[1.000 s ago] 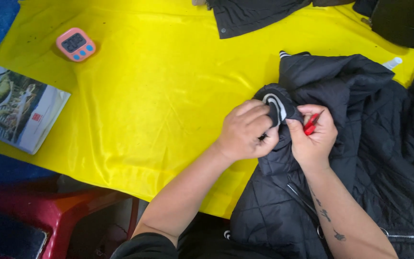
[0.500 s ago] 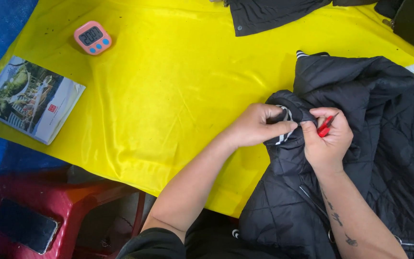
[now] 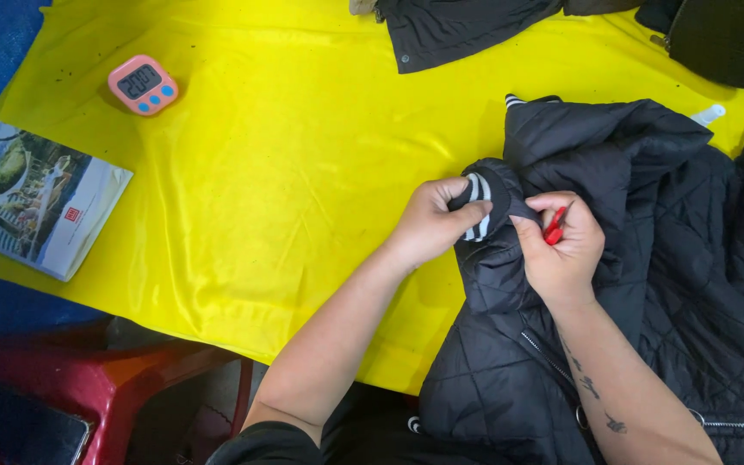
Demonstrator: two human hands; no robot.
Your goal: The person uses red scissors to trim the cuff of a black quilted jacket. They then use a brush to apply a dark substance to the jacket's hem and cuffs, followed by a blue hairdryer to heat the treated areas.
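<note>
Nearest the camera, at the bottom left: a red plastic stool (image 3: 88,387) with a dark phone (image 3: 19,426) lying on its seat. Just beyond, at the near right edge of the yellow-covered tabletop (image 3: 303,198): a black quilted jacket (image 3: 647,293), bunched up, its zipper running down toward the lower edge. On the jacket's striped black-and-white cuff (image 3: 478,207): the left hand (image 3: 428,226), closed around the cuff, thumb laid across the stripes and fingers curled over the top. Touching the same fold from the other side: the right hand (image 3: 566,245), closed, thumb and forefinger pinched on a small red tool (image 3: 553,229), mostly hidden in the grip, kind not made out. Farther left on the tabletop: a booklet with a photo cover (image 3: 40,202), partly overhanging the edge. Beyond that: a pink digital timer (image 3: 142,84) with blue buttons. At the far edge: more dark garments (image 3: 458,30), well apart from both hands.
</note>
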